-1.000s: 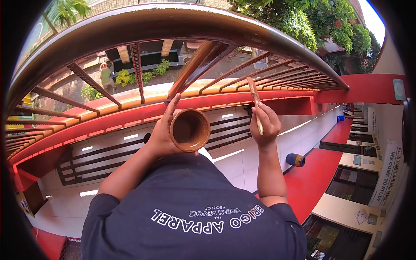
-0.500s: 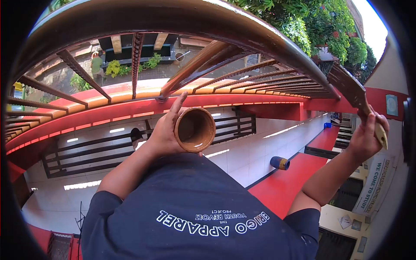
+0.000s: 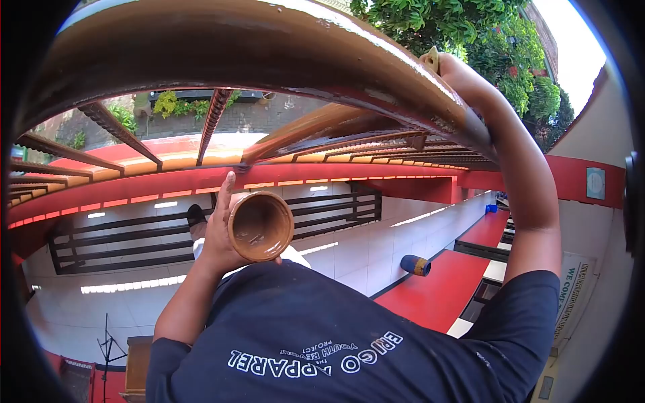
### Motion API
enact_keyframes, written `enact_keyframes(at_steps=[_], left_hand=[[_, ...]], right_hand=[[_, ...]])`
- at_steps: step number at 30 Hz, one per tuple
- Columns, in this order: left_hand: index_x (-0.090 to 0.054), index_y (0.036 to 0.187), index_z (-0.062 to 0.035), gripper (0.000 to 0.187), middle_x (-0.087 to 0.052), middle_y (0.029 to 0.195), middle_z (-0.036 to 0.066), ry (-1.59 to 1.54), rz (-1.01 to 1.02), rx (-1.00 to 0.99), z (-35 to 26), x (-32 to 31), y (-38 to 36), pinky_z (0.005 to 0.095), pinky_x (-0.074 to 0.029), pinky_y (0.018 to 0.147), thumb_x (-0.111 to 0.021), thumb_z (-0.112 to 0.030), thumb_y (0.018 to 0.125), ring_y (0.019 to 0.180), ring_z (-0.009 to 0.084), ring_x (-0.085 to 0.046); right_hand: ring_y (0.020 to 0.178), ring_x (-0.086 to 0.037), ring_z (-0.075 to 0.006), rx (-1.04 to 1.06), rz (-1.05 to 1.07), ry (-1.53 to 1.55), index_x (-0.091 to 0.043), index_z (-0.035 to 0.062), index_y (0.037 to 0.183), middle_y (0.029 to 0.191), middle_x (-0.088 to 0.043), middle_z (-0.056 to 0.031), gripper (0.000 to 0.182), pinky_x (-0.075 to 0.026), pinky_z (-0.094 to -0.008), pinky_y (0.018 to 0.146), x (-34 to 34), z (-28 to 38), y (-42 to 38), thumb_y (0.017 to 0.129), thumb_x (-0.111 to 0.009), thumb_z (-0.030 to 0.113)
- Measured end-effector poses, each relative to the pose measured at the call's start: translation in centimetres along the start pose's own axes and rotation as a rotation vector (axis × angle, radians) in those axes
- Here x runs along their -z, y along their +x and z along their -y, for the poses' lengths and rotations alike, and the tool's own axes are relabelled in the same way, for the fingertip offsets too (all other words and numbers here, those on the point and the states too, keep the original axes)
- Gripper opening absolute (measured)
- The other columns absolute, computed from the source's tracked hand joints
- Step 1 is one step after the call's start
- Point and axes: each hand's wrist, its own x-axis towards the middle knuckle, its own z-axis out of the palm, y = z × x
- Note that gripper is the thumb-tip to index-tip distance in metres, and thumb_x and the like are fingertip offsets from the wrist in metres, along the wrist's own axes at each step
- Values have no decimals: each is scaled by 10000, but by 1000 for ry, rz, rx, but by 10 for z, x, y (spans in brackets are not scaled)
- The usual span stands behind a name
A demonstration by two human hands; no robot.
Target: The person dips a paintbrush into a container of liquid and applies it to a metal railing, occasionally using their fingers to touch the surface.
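My left hand [image 3: 216, 235] is wrapped around a cup [image 3: 269, 207] of brown paint, its open mouth facing up toward me. Over the far side of the thick handrail [image 3: 316, 67] reaches my right hand [image 3: 449, 72]. From that hand sticks the pale handle end of a paintbrush [image 3: 432, 60]; the rail hides most of the brush and fingers. Glossy brown covers the rail, with bright reflections along its top. My right forearm passes close beside the rail's darker end.
Twisted metal bars [image 3: 213, 124] and a slanted brown brace [image 3: 316, 131] stand under the rail, above a red ledge [image 3: 148, 178]. A blue-and-yellow drum-shaped object [image 3: 415, 264] is on the red surface below. Leafy trees [image 3: 470, 30] rise beyond.
My right hand has swung the paintbrush from the far right up and left, over the handrail. The cup in my left hand has shifted left in view, and the rail appears closer.
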Motion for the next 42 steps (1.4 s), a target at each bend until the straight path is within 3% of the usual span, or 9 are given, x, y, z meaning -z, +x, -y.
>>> enact_keyframes(at_steps=[2,5,9,16,21,28,35,39,42], left_hand=[[-54,1500,10,1447,-666,1093,85,346,29,-147,-12,13,0,368,-411,1054,-968,-430,467,1026,238,-662],[-138,1466,15,1374,-669,1076,63,272,-63,-118,-4,12,-6,387,-313,1134,-971,-414,461,1017,209,-660],[-135,1462,21,1372,-671,1070,57,419,-39,-151,-10,14,-7,393,-305,1139,-980,-377,456,1020,195,-653],[-174,1447,20,1305,-672,1065,39,326,-152,-195,-10,8,-9,414,-218,1174,-973,-363,489,1035,194,-640],[-261,1422,-1,1222,-672,1056,36,658,-72,-284,-26,13,-4,425,-201,1183,-944,-447,512,1006,198,-640],[-545,1255,-62,918,-675,1021,17,555,-135,-255,-21,6,-7,479,-98,1213,-905,-512,541,992,194,-632],[-546,1261,-67,910,-675,1023,10,611,-125,-277,-24,7,-8,479,-87,1214,-893,-526,556,996,194,-629],[-516,1292,-59,942,-677,1037,9,560,-138,-270,-24,8,-9,479,-84,1213,-892,-523,564,1007,189,-627],[-453,1344,-50,1013,-679,1053,12,551,-151,-274,-24,8,-10,471,-93,1211,-898,-511,560,1022,190,-627]], right_hand=[[674,-536,-107,20,111,-90,-581,23,853,720,-591,-23,270,-462,-272,632,5,9,3,722,-752,186],[679,-507,-86,-29,65,-141,-619,10,886,790,-634,0,284,-434,-286,620,31,26,10,758,-789,199],[623,-618,-126,215,124,-313,-571,21,795,693,-619,-77,226,-507,-307,562,-1,31,19,715,-734,155],[717,-649,-247,114,188,-378,-643,12,830,735,-660,-151,332,-492,-387,673,4,46,19,728,-763,304],[740,-667,-299,82,225,-411,-661,7,854,799,-681,-184,329,-484,-394,661,12,43,26,740,-744,303],[583,-670,-211,86,169,-418,-625,-13,767,669,-658,-129,314,-526,-344,537,20,39,27,683,-779,248],[610,-689,-246,48,193,-393,-637,-27,826,697,-678,-149,272,-562,-373,586,28,41,25,665,-729,172],[637,-676,-248,66,147,-743,-627,-30,827,714,-667,-147,255,-541,-348,579,31,42,26,659,-698,148],[618,-659,-232,35,167,-440,-622,-21,818,700,-656,-134,242,-527,-338,567,32,54,17,658,-696,145]])
